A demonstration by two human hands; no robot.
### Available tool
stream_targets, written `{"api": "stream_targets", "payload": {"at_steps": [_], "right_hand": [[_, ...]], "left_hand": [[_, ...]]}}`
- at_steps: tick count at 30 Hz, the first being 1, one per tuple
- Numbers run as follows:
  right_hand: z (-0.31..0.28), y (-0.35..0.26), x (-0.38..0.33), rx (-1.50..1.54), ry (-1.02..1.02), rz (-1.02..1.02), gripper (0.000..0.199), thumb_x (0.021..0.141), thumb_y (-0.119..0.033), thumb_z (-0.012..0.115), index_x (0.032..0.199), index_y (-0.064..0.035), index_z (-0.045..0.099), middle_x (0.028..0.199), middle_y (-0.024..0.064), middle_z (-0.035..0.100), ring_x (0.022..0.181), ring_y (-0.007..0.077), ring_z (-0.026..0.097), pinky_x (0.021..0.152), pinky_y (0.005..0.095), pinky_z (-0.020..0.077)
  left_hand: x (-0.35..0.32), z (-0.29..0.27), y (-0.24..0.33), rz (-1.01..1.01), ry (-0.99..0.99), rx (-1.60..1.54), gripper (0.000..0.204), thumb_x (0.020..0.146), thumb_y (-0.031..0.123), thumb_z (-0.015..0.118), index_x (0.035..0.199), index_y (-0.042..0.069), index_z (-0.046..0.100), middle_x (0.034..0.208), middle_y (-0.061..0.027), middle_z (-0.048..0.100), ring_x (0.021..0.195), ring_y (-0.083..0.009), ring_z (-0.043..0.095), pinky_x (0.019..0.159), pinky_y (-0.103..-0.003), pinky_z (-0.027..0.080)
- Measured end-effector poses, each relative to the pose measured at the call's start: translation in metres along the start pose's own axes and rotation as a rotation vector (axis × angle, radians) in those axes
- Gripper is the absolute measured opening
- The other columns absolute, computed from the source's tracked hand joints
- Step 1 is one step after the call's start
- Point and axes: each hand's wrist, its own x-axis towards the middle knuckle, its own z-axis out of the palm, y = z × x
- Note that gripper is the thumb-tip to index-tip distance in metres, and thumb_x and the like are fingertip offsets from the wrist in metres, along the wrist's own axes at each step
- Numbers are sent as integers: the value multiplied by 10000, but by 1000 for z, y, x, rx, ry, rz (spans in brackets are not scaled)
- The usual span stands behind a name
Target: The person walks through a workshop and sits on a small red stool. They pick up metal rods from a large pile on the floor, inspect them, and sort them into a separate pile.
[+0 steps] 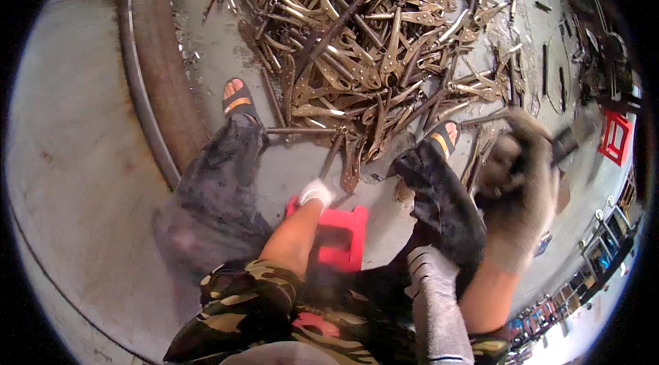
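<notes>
A large heap of metal locking pliers [384, 42], with riveted jaws and long handles, lies on the floor beyond my feet. My left hand [317, 193], in a white glove, is closed at the heap's near edge, above a red plastic stool. From its fingers a dark plier handle [332, 157] slants up toward the heap; its far end is lost among other pieces. My right hand [525, 193], gloved and smeared by motion, is raised right of my right knee. A dark, blocky tool [575, 140] sticks out beside it, apparently in its grip; its kind is too blurred to tell.
The red stool [353, 234] stands between my legs. A rusty curved metal edge [141, 90] runs along the left. A grey knit cloth [439, 303] lies by my right thigh. At the far right are a red plastic stool or crate [616, 137] and a wheeled metal frame [607, 234].
</notes>
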Motion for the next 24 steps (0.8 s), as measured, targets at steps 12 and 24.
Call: {"api": "stream_targets", "payload": {"at_steps": [12, 24], "right_hand": [[-35, 16, 22, 4, -2, -92, 441, 1065, -381, 583, 1289, -1, 568, 779, 22, 588, 568, 74, 499, 456, 216, 354], [-45, -5, 0, 132, -117, -143, 337, 1055, -275, 635, 1251, -1, 637, 898, 9, 643, 671, 42, 553, 539, 187, 412]], "left_hand": [[60, 28, -22, -20, 220, -107, 434, 841, 259, 747, 1209, 63, 627, 1230, -243, 691, 1158, -439, 672, 981, -496, 547], [-21, -50, -9, 467, 330, -149, 227, 825, 194, 716, 1013, 69, 687, 1037, -202, 728, 1037, -414, 692, 934, -462, 540]]}}
